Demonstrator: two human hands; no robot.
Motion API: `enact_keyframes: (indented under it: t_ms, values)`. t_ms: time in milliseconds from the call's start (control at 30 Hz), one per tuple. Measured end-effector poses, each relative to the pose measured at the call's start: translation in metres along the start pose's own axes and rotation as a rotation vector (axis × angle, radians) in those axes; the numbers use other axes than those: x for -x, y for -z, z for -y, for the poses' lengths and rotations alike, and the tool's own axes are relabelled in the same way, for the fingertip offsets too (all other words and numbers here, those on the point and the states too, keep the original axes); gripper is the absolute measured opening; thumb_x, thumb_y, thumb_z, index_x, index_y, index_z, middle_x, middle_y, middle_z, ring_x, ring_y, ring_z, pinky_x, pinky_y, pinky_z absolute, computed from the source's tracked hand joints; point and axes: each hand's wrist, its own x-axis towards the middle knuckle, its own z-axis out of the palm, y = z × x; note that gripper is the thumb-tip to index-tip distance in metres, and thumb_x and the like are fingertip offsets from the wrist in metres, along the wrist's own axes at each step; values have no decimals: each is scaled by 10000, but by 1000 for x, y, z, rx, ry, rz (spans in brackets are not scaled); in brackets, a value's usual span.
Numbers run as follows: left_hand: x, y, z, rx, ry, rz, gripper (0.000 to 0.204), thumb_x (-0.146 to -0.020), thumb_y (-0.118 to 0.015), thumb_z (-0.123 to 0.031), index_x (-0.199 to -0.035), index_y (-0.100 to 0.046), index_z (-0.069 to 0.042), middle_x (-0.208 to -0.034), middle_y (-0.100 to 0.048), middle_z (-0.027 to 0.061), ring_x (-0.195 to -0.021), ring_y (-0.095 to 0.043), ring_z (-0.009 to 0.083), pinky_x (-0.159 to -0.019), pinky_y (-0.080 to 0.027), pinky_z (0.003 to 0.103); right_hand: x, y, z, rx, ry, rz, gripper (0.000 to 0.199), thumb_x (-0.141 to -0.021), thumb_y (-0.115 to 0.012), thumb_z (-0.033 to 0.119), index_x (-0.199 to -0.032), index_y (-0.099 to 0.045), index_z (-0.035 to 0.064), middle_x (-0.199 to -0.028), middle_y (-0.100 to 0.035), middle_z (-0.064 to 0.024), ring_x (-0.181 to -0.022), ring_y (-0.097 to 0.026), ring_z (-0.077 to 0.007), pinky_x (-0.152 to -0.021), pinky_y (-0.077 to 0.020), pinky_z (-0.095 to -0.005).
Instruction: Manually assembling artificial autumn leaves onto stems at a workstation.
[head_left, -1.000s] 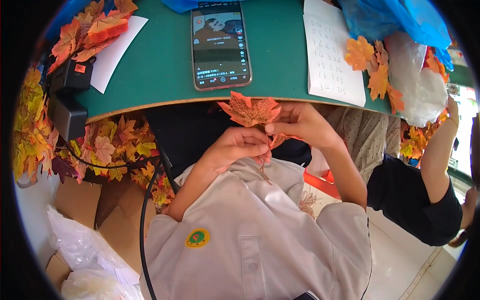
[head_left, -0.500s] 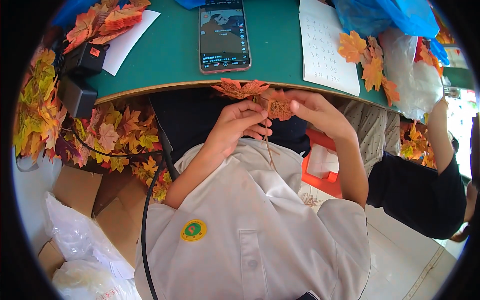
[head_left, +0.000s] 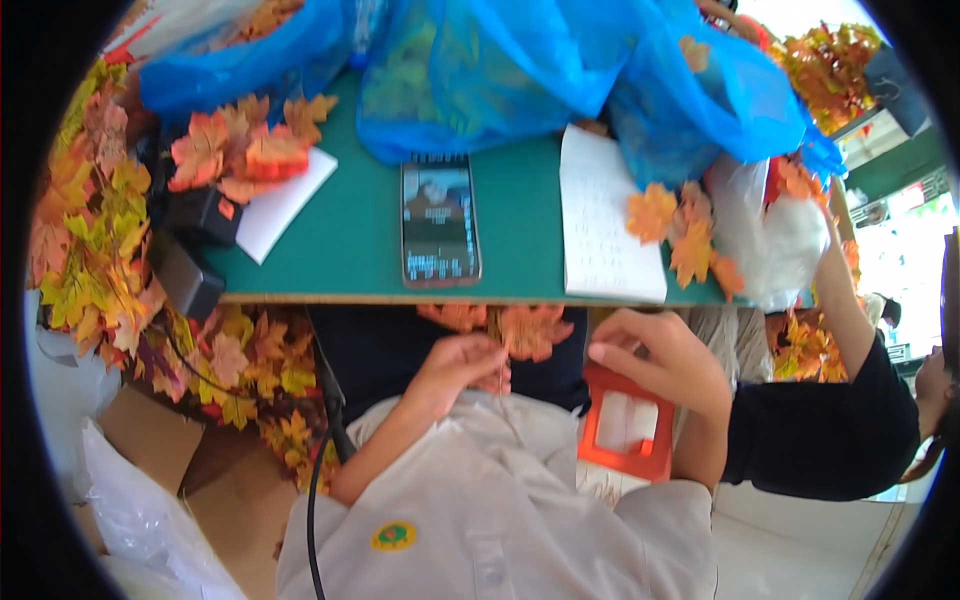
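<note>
Head view. L hand (head_left: 455,375): thumb + fingertips pinched on thin brown stem (head_left: 505,395) of orange leaf spray (head_left: 535,332); 2 leaves visible, just off tabletop (head_left: 520,235) near edge, approx. mid. R hand (head_left: 665,365): fingers curled, thumb well apart from them, nothing seen in grip; just R of spray, not touching.

Tabletop, green: phone (head_left: 440,235), screen lit, nr mid of near edge; white notepad (head_left: 605,230), handwritten, R of phone, reaching near edge; loose orange leaves (head_left: 690,250) + clear plastic bag (head_left: 785,250) twd near R corner; blue bags (head_left: 490,80) along far side; leaf stack (head_left: 270,150) on white paper (head_left: 285,210), L side; black boxes (head_left: 190,280) at near L corner. Beyond R edge: co-worker's black sleeve (head_left: 820,430).
</note>
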Motion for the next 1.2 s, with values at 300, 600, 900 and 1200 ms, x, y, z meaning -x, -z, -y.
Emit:
enact_keyframes:
  t_ms: [300,600,900,1200]
  values:
    - [-7,20,14,14,86,159,169,-949,-623,-169,-999,-646,-10,-862,-682,82,-771,-706,196,-663,-555,278,-103,109,57,22,447,-649,184,-916,-639,129,-1026,-642,-18,-882,-672,-55,-790,-641,-121,-729,-504,-254]
    - [-15,25,16,42,59,158,156,-944,-629,-146,-1022,-637,-11,-882,-679,86,-791,-704,209,-668,-553,292,-389,142,13,653,581,-488,326,-845,-642,239,-1115,-669,58,-1019,-700,-175,-932,-666,-372,-845,-523,-422]
    - [-28,25,11,-16,-109,-159,172,-964,-588,-175,-970,-617,-6,-862,-664,71,-719,-691,198,-597,-535,266,-361,138,24,397,474,-296,343,-914,-553,238,-1154,-626,5,-1130,-636,-250,-1054,-616,-364,-888,-485,-422]
    - [-39,32,18,95,-65,-144,148,-970,-572,-155,-1010,-605,-17,-809,-660,78,-718,-693,210,-603,-530,255,-372,142,67,308,-492,-80,568,-947,-503,338,-1411,-417,22,-1273,-580,-249,-1160,-584,-337,-965,-451,-397]
